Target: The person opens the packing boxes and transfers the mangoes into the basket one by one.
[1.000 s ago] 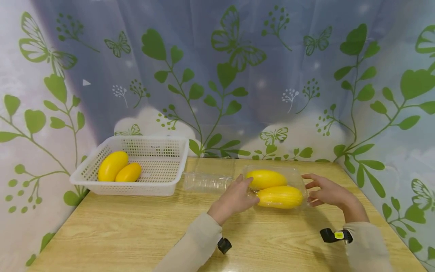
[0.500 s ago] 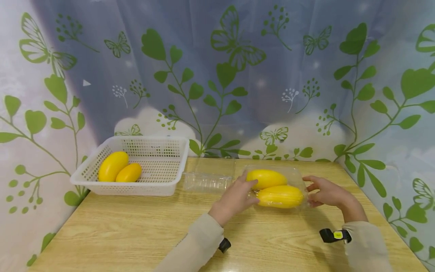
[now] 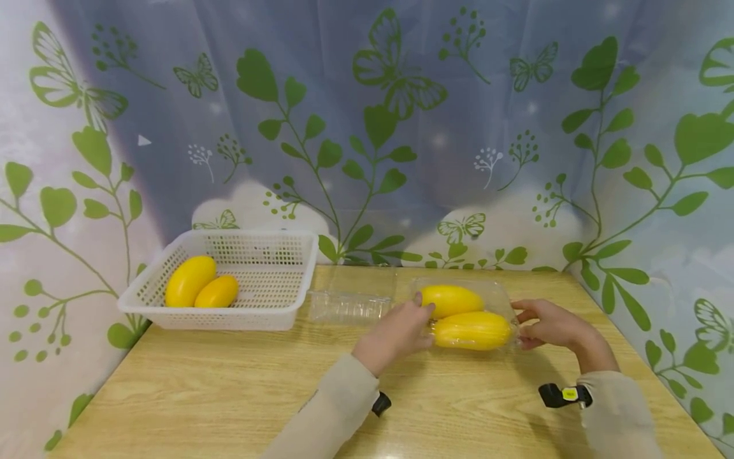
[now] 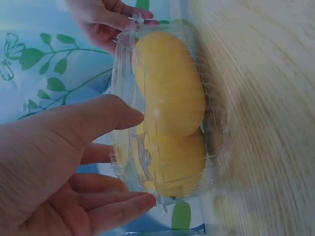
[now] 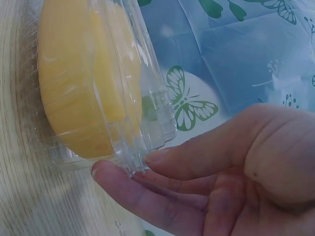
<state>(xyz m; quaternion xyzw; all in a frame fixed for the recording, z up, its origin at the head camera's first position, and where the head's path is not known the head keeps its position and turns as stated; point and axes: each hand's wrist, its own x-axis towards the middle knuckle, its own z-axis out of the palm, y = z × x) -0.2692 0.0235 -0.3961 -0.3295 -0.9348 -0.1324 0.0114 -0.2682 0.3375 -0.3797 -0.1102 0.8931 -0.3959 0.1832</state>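
A closed clear plastic box (image 3: 497, 293) on the table's right part holds two yellow oval fruits (image 3: 451, 301) (image 3: 471, 331) side by side. At its left end, my left hand (image 3: 395, 335) touches it with spread, slightly bent fingers. In the left wrist view, that hand's thumb (image 4: 123, 115) lies against the lid, with the fingertips lower on the rim. At the opposite end, my right hand (image 3: 555, 328) pinches the rim. The right wrist view shows its thumb (image 5: 182, 160) and forefinger at the corner tab (image 5: 130, 160).
A white perforated basket (image 3: 209, 318) at the back left holds two yellow fruits (image 3: 190, 281) (image 3: 216, 292). Between it and the box stands a clear container (image 3: 350, 307) with its lid raised. A patterned curtain (image 3: 321, 127) rises behind the wooden table (image 3: 229, 382).
My left hand's fingers have shifted slightly and bent more at the box's left end. The right hand has barely moved, its fingertips now closer together on the rim.
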